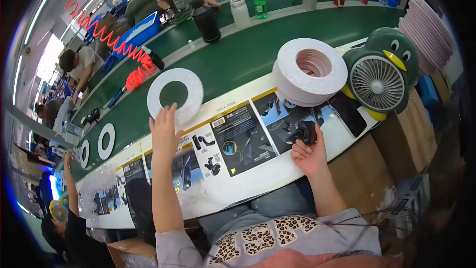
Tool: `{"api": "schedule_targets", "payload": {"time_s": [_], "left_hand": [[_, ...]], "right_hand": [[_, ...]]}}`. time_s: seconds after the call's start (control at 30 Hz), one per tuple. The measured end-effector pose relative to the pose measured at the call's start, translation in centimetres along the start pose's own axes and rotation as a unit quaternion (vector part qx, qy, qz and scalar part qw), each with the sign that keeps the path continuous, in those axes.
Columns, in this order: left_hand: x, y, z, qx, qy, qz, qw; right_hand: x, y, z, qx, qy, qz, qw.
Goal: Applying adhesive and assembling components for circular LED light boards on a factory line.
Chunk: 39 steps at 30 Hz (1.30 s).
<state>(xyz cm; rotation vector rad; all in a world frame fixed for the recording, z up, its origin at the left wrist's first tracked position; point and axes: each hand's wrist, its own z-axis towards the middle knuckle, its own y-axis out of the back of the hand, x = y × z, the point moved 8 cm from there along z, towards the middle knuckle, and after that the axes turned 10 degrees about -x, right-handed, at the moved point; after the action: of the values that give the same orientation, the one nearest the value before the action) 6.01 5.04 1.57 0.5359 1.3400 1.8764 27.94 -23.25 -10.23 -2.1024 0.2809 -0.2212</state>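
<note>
My left hand (166,128) reaches out with its fingers spread. Its fingertips overlap the near edge of a flat white foam ring (194,85) on the green conveyor belt; whether they touch it I cannot tell. Close to the table's front edge, my right hand (308,155) is closed around a small black plastic mount part (307,132) with a rounded head and a knob-like end. Beneath and between my hands lie printed cardboard sheets (241,139) with pictures of phone holders. Just beyond my right hand stands a stack of white foam rings (310,88).
A green penguin-shaped fan (378,82) and a dark phone-like slab (348,114) are at the right. More rings (106,141) lie leftward on the belt. Across it stand a black tumbler (206,22), a white jar (240,12) and a green bottle (260,5). Co-workers sit at left and opposite.
</note>
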Motion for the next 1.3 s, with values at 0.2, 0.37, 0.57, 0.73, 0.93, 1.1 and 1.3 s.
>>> {"api": "schedule_targets", "payload": {"time_s": [0.2, 0.37, 0.57, 0.73, 0.93, 1.1, 1.3], "left_hand": [[-16.5, 2.9, 6.6, -0.028, -0.197, -0.194, 0.961], [-30.4, 1.6, 10.8, -0.038, -0.406, -0.184, 0.894], [-35.8, -6.1, 13.7, 0.144, -0.421, -0.075, 0.892], [-35.3, -6.1, 13.9, 0.138, -0.421, -0.104, 0.891], [-29.9, -1.1, 11.6, 0.073, -0.368, -0.122, 0.919], [-21.6, 3.8, 4.4, 0.02, -0.335, -0.118, 0.934], [-14.8, 1.5, -5.2, 0.131, -0.248, -0.06, 0.958]], "right_hand": [[2.1, -0.4, -1.9, -0.001, 0.035, 0.009, 0.999], [2.6, 0.0, -3.2, -0.026, 0.049, 0.016, 0.998], [3.1, 2.1, -4.1, -0.013, 0.02, 0.088, 0.996], [3.7, 2.7, -5.0, -0.022, 0.035, 0.061, 0.997], [4.0, 2.2, -5.7, 0.003, 0.066, 0.045, 0.997], [2.8, 0.7, -5.6, -0.048, 0.058, 0.046, 0.996], [1.6, -0.8, -3.7, -0.003, 0.068, -0.003, 0.998]]}}
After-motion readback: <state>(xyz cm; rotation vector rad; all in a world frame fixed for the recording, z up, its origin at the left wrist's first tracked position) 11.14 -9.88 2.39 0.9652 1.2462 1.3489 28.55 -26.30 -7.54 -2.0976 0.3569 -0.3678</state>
